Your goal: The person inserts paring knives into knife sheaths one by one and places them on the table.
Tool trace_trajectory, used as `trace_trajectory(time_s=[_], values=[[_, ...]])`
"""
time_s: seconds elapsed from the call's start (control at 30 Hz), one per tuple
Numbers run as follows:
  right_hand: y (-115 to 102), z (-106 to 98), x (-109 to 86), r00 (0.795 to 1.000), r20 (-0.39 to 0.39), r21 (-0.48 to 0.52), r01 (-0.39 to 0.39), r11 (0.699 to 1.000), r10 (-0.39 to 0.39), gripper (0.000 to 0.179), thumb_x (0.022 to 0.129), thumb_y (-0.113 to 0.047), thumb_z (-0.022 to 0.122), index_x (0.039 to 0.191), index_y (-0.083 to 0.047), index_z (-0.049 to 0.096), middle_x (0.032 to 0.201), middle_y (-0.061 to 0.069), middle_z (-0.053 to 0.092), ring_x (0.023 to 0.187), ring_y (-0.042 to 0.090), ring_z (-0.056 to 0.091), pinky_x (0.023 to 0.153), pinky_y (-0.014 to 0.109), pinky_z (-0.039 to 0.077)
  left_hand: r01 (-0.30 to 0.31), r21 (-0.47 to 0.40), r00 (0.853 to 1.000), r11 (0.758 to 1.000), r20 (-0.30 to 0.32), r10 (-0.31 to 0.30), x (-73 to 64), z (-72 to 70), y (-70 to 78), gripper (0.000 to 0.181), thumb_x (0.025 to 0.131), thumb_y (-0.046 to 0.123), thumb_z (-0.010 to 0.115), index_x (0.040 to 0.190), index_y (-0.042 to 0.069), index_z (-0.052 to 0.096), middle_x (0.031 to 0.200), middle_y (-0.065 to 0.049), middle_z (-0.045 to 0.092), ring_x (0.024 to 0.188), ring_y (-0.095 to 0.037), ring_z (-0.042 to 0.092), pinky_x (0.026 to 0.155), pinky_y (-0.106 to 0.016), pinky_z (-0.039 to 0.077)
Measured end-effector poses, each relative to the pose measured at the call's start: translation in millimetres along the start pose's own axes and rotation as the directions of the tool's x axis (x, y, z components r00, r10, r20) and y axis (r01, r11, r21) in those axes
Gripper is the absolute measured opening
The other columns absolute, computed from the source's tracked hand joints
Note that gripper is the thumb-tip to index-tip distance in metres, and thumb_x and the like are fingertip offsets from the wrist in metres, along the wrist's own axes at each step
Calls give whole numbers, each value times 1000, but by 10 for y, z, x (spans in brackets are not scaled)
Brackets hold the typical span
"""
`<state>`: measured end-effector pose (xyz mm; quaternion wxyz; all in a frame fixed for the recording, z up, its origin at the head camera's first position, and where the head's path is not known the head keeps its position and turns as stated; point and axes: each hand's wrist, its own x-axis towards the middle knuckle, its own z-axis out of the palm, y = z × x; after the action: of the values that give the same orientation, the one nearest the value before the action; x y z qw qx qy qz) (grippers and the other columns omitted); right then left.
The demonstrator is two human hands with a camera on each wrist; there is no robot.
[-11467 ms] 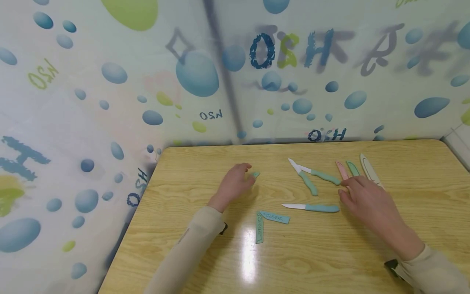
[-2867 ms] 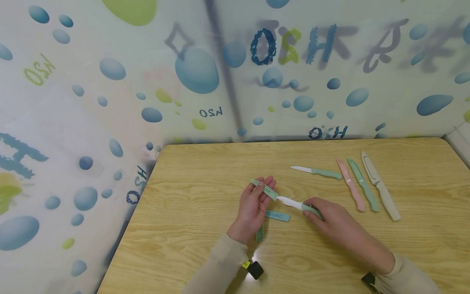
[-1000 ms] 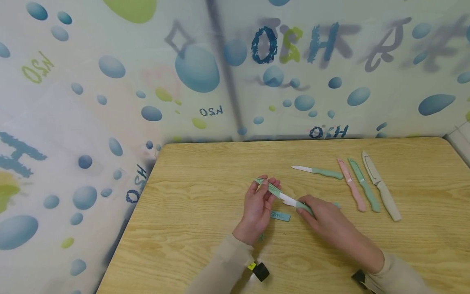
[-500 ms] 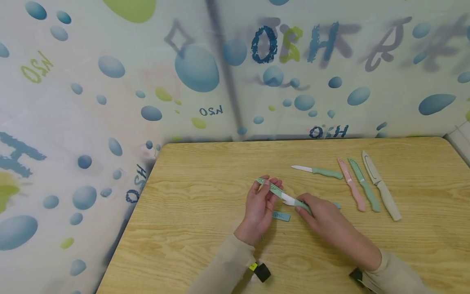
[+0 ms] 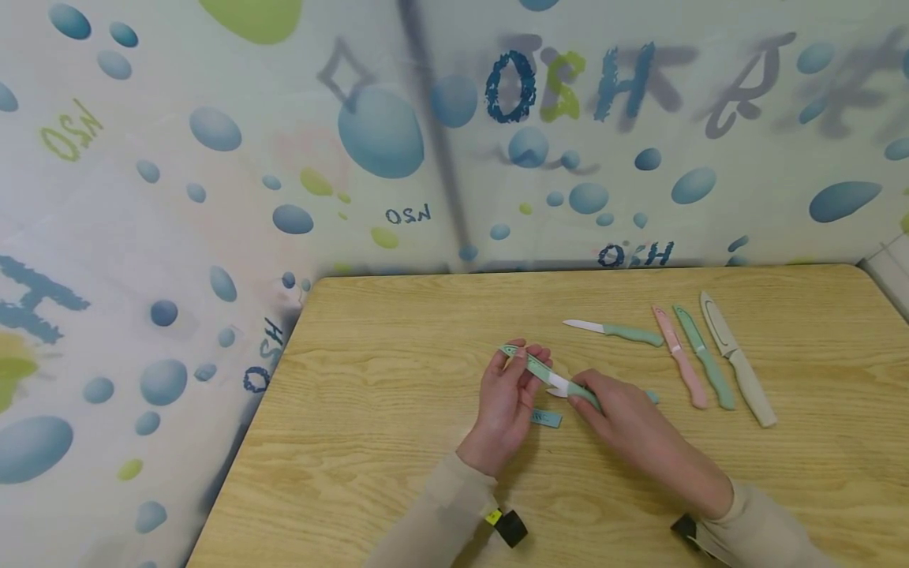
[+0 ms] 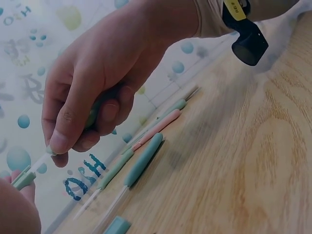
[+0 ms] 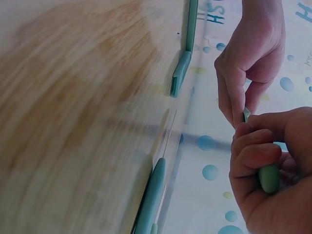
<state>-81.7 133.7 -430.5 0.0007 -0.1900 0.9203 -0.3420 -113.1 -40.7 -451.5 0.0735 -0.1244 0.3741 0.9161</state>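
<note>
My left hand (image 5: 503, 402) pinches a light green blade sheath (image 5: 536, 368) between thumb and fingers, over the middle of the table. My right hand (image 5: 642, 426) grips the green handle of a paring knife (image 5: 584, 394). Its white blade sits partly inside the sheath, with a short stretch bare near the handle. In the right wrist view the butt of the knife handle (image 7: 269, 178) pokes out of the curled right fingers. Below the left hand lies a blue sheath (image 5: 548, 418). A blue-handled knife (image 6: 145, 158) lies uncovered, mostly hidden by the right hand in the head view.
Another green knife (image 5: 632, 334) lies with its white blade bare. Farther right, side by side, are a pink knife (image 5: 682, 360), a green knife (image 5: 705, 359) and a larger cream knife (image 5: 738, 363), all sheathed. A second green sheath (image 7: 192, 24) shows in the right wrist view.
The sheath and paring knife, both on the table at first, were picked up. The blade tip met the sheath's mouth, then slid in deeper as the hands drew closer together.
</note>
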Motion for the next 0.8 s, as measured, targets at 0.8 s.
trace_trajectory(time_s=[0.8], values=[[19,3,-3,999,-35,49,-31,998,33,13,104,-11,63,113,-2,65,77,-6,57,62,8,46,53,23,40,-4,-5,1000,1000,12,4,28,21,62,17,110,7,48,126,3,53,114,-11,65,114,-24,68,106,-35,53]])
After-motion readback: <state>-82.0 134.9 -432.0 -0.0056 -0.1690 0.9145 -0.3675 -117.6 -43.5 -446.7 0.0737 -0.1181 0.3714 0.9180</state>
